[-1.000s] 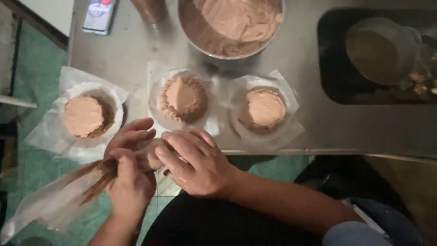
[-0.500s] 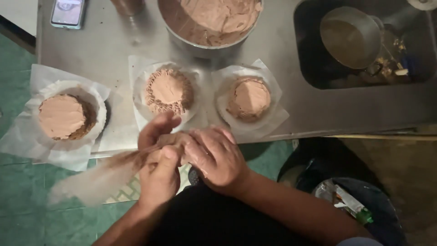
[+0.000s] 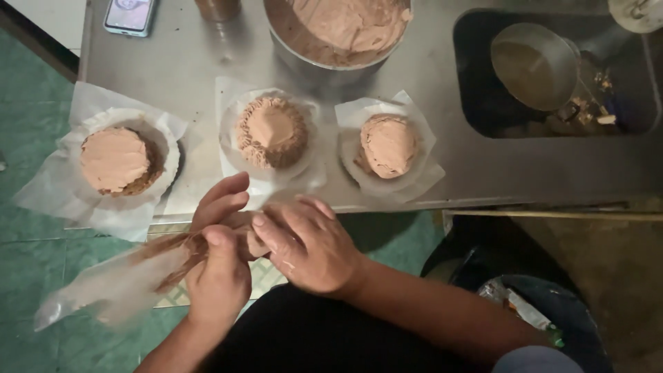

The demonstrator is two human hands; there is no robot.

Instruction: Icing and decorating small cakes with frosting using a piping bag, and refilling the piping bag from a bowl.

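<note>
From the middle cake (image 3: 271, 131): one cake (image 3: 116, 160) sits to your left, another (image 3: 389, 144) right, each on paper. Bowl (image 3: 338, 31) behind it, phone (image 3: 130, 14) back-left, sink (image 3: 552, 76) far right. Your hands (image 3: 221, 266) (image 3: 307, 245) hold the piping bag (image 3: 117, 280) in front, off the counter (image 3: 483, 166).

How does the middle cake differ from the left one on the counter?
The middle cake has ridged piping round its rim and side; the left cake has a flat, smooth top and a bare side showing. The middle cake looks smaller across than the left cake. The left cake's paper hangs over the counter edge; the middle cake's sits farther in. Both are brown-frosted, on white paper.
</note>
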